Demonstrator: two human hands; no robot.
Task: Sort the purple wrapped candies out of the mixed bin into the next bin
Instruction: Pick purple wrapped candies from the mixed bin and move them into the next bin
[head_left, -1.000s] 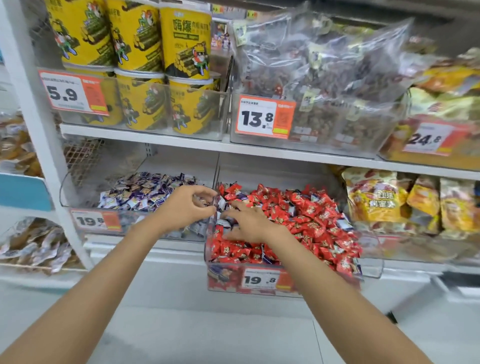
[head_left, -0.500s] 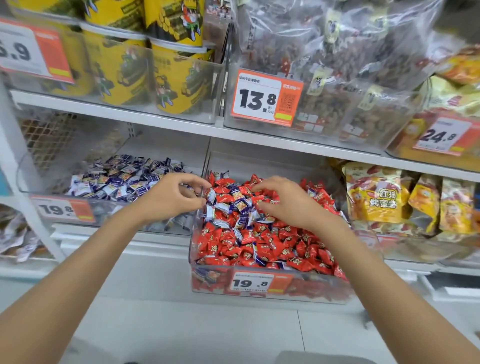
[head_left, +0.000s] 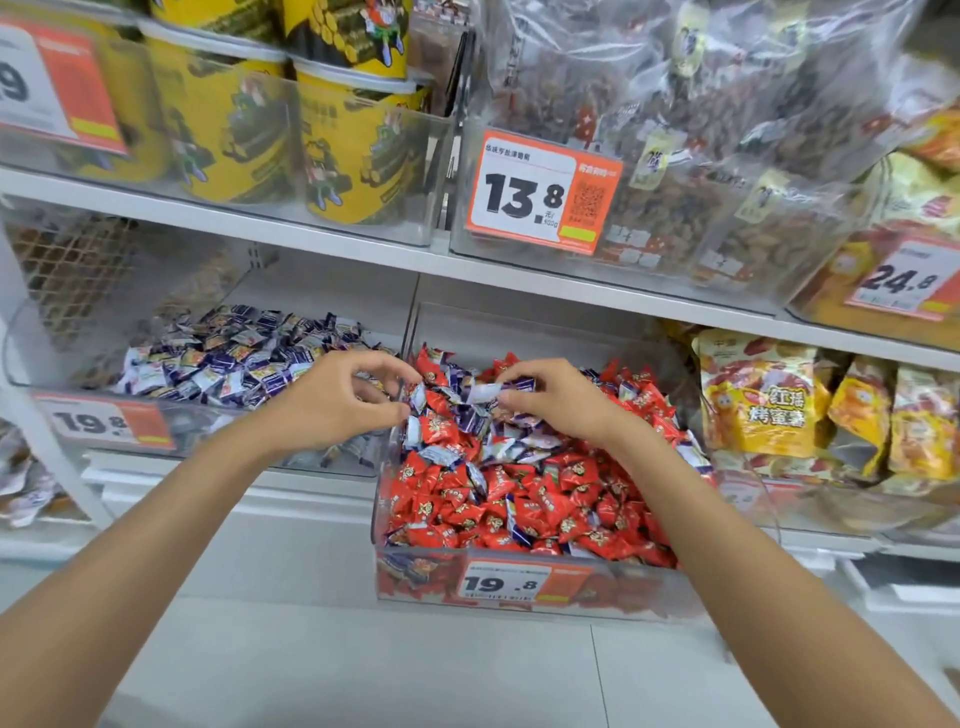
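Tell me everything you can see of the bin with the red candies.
The mixed bin is clear plastic, on the lower shelf, jutting further forward than the purple bin left of it. An orange-and-white 19.8 price tag sits on its front wall. Red candies fill it, with purple candies mixed in mainly at the back. The right hand pinches one over the heap; the left hand hovers at its left rim.

Red candies (head_left: 524, 499), purple-and-white candies (head_left: 234, 358), cartoon-printed yellow tubs (head_left: 358, 156), orange-and-white price tag (head_left: 540, 192), seemingly brown snacks (head_left: 675, 218)
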